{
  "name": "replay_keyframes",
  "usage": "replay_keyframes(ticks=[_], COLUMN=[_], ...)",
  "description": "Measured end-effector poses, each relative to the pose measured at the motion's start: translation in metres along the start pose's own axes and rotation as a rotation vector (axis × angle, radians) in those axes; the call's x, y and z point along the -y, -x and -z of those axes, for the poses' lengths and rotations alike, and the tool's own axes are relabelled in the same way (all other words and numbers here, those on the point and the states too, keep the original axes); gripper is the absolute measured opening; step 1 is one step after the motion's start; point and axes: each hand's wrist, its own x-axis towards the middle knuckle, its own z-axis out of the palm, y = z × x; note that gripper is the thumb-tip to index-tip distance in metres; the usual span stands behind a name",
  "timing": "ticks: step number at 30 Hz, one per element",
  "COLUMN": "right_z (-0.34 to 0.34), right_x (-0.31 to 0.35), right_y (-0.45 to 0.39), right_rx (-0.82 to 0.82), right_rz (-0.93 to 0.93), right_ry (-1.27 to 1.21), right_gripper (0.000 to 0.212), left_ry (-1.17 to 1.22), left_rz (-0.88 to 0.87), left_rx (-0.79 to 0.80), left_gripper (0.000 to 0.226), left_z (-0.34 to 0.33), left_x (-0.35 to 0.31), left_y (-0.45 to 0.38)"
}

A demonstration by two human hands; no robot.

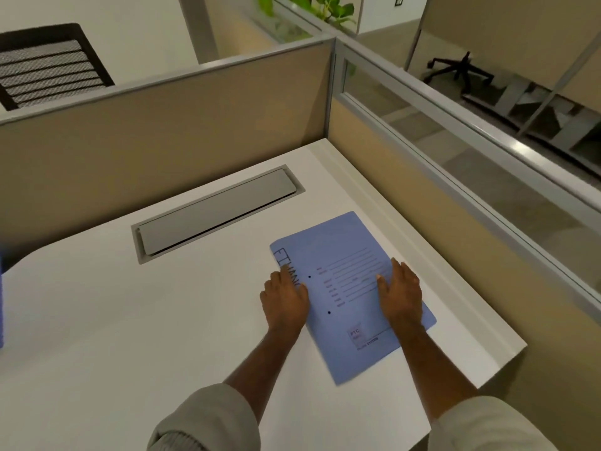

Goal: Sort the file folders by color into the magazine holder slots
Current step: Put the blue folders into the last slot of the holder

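A blue file folder [341, 255] with printed lines and handwriting lies flat on the white desk [130, 320], near its right side. My left hand [284, 296] rests on the folder's left edge with its fingers straight. My right hand [400, 288] lies flat on the folder's right half, fingers together and pointing away from me. No magazine holder is in view.
A grey cable-tray lid [214, 209] is set into the desk behind the folder. Beige partition walls [162, 141] close the desk at the back and right. A blue object [1, 301] shows at the far left edge. A black chair [48, 63] stands beyond the partition.
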Motion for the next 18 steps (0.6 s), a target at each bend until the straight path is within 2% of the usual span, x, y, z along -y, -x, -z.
replay_keyframes(ticks=[4, 7, 12, 18], right_z=[-0.002, -0.003, -0.004, -0.002], right_x=[0.007, 0.017, 0.020, 0.019], right_y=[-0.006, -0.007, -0.006, -0.014], right_rx=[-0.018, -0.008, -0.010, 0.023], right_rz=[-0.004, -0.032, -0.081, -0.246], right_ry=[0.087, 0.128, 0.164, -0.072], right_gripper=[0.058, 0.055, 0.053, 0.054], left_ry=[0.342, 0.516, 0.577, 0.712], left_rz=[0.205, 0.366, 0.376, 0.337], left_rx=[0.029, 0.091, 0.178, 0.219], left_gripper=[0.043, 0.041, 0.051, 0.064], left_z=[0.003, 0.004, 0.005, 0.008], left_x=[-0.004, -0.005, 0.004, 0.018], left_y=[-0.015, -0.025, -0.028, -0.016])
